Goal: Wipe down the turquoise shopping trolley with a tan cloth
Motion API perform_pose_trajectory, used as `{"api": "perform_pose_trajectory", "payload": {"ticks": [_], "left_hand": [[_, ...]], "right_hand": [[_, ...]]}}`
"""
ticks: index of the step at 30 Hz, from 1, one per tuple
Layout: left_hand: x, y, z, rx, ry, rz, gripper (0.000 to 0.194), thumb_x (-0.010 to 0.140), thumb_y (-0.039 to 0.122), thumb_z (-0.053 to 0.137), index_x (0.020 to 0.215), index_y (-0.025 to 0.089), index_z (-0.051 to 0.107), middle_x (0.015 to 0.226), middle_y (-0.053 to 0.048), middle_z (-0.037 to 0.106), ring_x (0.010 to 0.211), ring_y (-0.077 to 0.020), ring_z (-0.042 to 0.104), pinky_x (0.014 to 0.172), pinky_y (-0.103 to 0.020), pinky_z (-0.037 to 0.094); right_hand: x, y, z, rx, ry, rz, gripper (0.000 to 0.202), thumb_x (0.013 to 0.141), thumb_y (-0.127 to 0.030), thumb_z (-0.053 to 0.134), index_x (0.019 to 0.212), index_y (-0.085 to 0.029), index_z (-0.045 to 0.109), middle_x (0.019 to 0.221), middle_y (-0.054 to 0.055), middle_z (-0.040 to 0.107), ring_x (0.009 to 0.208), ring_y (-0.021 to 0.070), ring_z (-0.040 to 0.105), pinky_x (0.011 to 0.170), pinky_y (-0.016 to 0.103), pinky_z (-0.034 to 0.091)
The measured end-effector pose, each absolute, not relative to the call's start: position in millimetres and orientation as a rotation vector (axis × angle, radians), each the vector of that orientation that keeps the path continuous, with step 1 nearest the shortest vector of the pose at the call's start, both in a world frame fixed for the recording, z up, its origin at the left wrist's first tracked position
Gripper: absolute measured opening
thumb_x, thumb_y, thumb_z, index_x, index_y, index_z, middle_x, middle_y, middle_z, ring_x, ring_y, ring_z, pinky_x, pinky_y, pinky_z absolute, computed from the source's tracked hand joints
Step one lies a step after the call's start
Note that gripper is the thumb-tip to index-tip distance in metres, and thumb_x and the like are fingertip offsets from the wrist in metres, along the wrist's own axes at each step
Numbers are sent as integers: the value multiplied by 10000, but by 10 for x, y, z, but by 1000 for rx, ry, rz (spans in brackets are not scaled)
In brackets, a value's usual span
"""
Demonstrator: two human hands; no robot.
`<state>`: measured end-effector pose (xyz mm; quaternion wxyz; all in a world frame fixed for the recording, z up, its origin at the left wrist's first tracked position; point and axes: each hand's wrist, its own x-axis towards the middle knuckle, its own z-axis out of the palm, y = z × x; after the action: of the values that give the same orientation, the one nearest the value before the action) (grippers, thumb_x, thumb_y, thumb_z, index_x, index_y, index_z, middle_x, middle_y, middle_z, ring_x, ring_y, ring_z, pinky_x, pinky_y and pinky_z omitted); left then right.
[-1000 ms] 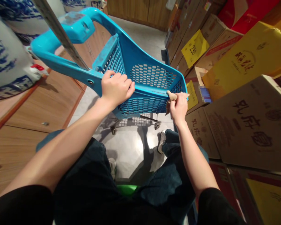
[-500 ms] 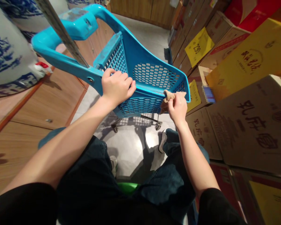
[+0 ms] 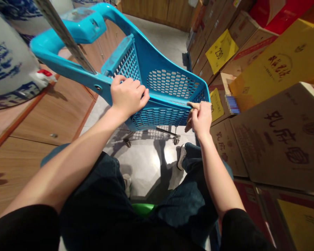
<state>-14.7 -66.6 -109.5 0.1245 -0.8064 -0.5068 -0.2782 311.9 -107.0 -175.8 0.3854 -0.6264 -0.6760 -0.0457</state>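
Observation:
A blue plastic shopping cart (image 3: 167, 64) with lattice sides stands in front of me, its handle at the upper left. My left hand (image 3: 128, 94) is wrapped round the near rim of the basket, close to the handle end. Farther right, near the basket's end corner, my right hand (image 3: 202, 118) is closed on a brown cloth (image 3: 189, 124), which lies against the same rim and hangs down a little outside it. A grey metal pole (image 3: 68, 36) crosses the handle at the upper left.
Stacked cardboard boxes (image 3: 282, 136) with yellow price signs (image 3: 222, 51) line the right side. On the left are wooden cabinets (image 3: 42, 122) with large blue-and-white jars (image 3: 9, 66) on top. My legs straddle a green seat (image 3: 143, 209).
My right hand has slid the cloth a short way right along the rim, toward the end corner. The cart has shifted slightly left in view, with my left hand still on it.

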Motion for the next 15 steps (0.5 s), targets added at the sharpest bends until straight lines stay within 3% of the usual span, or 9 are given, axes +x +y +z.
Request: {"api": "perform_pose_trajectory", "payload": {"ticks": [3, 6, 10, 12, 15], "left_hand": [[-155, -679, -1065, -2359, -1529, -780, 375, 1045, 404, 444, 867, 273, 746, 857, -42, 764, 925, -266, 629, 1006, -574, 396], [-179, -681, -1076, -2383, -1556, -749, 373, 1031, 411, 450, 901, 270, 769, 858, -47, 761, 952, -280, 628, 1019, -603, 389], [-162, -688, -1093, -2397, -1542, -801, 333, 989, 394, 476, 939, 319, 797, 835, -60, 757, 996, -328, 649, 1021, -636, 383], [-143, -700, -1076, -2396, -1566, -796, 327, 982, 397, 481, 923, 322, 793, 857, -66, 765, 996, -335, 650, 1014, -640, 379], [-150, -718, -1042, -2382, -1630, -740, 350, 1001, 418, 462, 885, 305, 773, 883, -53, 768, 972, -310, 623, 1015, -639, 359]], "right_hand": [[2883, -1164, -1746, -1453, -1934, -85, 320, 977, -248, 458, 1226, -211, 655, 1261, 145, 721, 1261, 319, 623, 1213, 591, 435], [2991, -1108, -1708, -1521, -1912, -89, 262, 971, -239, 448, 1110, -224, 671, 1129, 105, 743, 1156, 295, 657, 1294, 611, 330], [3283, -998, -1689, -1781, -1645, -39, 208, 955, -283, 434, 855, -248, 612, 897, 75, 682, 972, 285, 647, 1137, 584, 496], [3247, -1031, -1693, -1775, -1631, -40, 191, 943, -293, 443, 848, -250, 603, 918, 80, 673, 975, 286, 644, 1026, 523, 561], [3008, -1165, -1693, -1635, -1772, -72, 177, 934, -278, 480, 983, -231, 644, 1036, 112, 704, 1051, 304, 652, 1009, 495, 561]]}}
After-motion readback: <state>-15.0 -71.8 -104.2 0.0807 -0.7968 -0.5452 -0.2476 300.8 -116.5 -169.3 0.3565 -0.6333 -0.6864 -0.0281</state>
